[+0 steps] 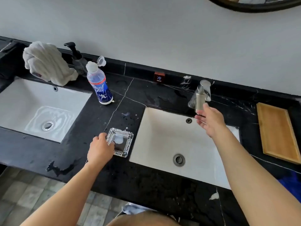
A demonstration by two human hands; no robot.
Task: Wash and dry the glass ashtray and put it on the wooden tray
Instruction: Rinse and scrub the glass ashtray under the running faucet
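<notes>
Bathroom vanity, black marble counter (pixel 133 176) with white veins running under a grey wall, two white sinks sunk into it. The left sink (pixel 24 101) is sitting at 9 o'clock with a shallow film of water lying around its drain. The right sink (pixel 162 136) is sitting at 4 o'clock from centre, looking dry, drain at its near end.

The left hand (pixel 100 149) is reaching forward, palm down, fingers curled over the near-left corner of the glass ashtray (pixel 121 141), thumb on the left edge; it is gripping the rim. The ashtray is resting on the counter between the two sinks, just beside the right sink's left edge, with a blob of white foam lying in its well.

The right hand (pixel 210 121) is stretching out to 2 o'clock over the back of the right sink, fingers loosely spread and open, fingertips right under the metal tap (pixel 200 100), holding nothing; whether it is touching the tap I cannot tell.

The wooden tray (pixel 276 132) is lying at 3 o'clock on the counter, well apart from the ashtray. At 11 o'clock a plastic bottle (pixel 99 85) is standing with its flip cap open, blue liquid inside. Behind it a black pump dispenser (pixel 77 57), and a crumpled white towel (pixel 47 64) at 10 o'clock.
</notes>
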